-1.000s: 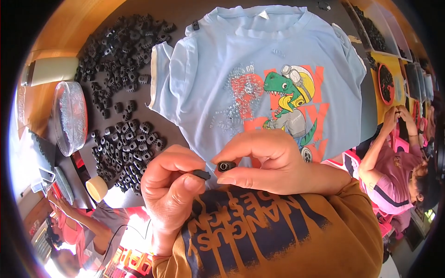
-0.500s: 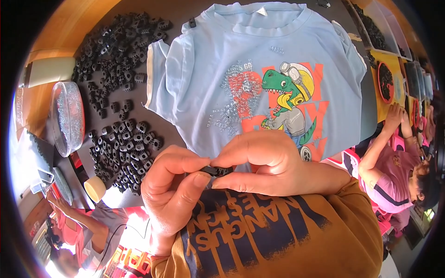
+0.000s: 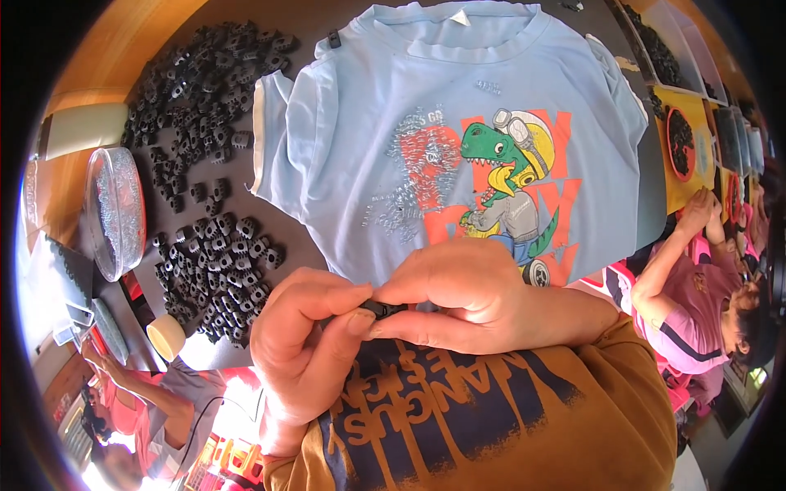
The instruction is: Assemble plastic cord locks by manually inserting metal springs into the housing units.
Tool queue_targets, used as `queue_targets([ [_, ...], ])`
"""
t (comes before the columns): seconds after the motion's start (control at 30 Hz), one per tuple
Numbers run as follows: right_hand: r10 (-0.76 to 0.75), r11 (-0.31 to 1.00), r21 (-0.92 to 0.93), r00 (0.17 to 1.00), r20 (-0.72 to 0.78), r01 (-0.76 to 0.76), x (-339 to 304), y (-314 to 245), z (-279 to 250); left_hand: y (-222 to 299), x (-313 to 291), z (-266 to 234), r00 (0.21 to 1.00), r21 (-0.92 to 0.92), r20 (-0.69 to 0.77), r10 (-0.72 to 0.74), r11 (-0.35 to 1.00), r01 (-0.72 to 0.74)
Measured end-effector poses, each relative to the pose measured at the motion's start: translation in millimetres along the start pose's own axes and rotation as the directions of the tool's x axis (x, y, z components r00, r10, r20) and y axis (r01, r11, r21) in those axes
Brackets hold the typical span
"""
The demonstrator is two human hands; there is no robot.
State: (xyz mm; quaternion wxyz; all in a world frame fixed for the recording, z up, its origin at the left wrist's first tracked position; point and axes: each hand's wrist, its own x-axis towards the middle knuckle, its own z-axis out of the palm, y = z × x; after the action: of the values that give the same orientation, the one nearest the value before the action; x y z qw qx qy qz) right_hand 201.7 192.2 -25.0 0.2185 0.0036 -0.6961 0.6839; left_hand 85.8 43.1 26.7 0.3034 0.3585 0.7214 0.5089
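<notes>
**Ten fingers, one tiny black part at the table's near edge**

A dark tabletop (image 3: 311, 20) fills the middle of the view, with a co-worker in a pink-purple top (image 3: 692, 307) seated beyond its near right corner, hands brought together. A light blue T-shirt (image 3: 352, 155) is spread over the right half, its neckline facing the far edge and a cartoon dinosaur printed on its front. The larger heap of black parts (image 3: 196, 90) covers the far left corner; a smaller heap (image 3: 217, 282) sits toward the near left corner. By the left edge, a clear round tub (image 3: 119, 213) holds fine silvery pieces.

The left hand (image 3: 299, 331) and right hand (image 3: 463, 299) meet above the near edge, in front of the wearer's mustard shirt. Each pinches with thumb and forefinger, nearly closed, gripping the part from opposite sides. A cream cup (image 3: 166, 336) stands at the near left corner, beside the smaller heap.

Smallest of all, the small black part (image 3: 379, 308) is caught between the fingertips, above the tabletop. Its long axis appears to run left to right, roughly along the near edge; fingers cover much of it, and which end is the front cannot be told.
</notes>
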Motion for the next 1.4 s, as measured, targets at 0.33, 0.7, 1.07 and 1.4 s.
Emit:
queue_targets([
  [0.33, 0.198, 0.963, 0.192, 0.98, -0.026, -0.189, -3.4, 1.2, 4.8, -9.1, 3.9, -4.7, 0.998, 0.045, 0.05, 0.04, 0.998, -0.043],
  [0.7, 0.193, 0.975, 0.099, 0.978, 0.082, -0.201, 0.2, -6.5, -5.7, -4.7, 4.5, 1.2, 0.964, 0.279, 0.04, 0.264, 0.923, -0.265],
  [1.07, 0.206, 0.93, 0.294, 0.975, 0.086, -0.222, -1.1, -3.2, -3.1, -14.3, 4.6, 13.0, 0.815, 0.437, 0.081, 0.574, 0.714, -0.547],
  [1.4, 0.499, 0.809, 0.307, 0.862, 0.093, -0.502, 5.7, -19.7, -12.4, -11.0, 8.4, 9.8, 0.902, 0.376, 0.055, 0.427, 0.828, -0.415],
])
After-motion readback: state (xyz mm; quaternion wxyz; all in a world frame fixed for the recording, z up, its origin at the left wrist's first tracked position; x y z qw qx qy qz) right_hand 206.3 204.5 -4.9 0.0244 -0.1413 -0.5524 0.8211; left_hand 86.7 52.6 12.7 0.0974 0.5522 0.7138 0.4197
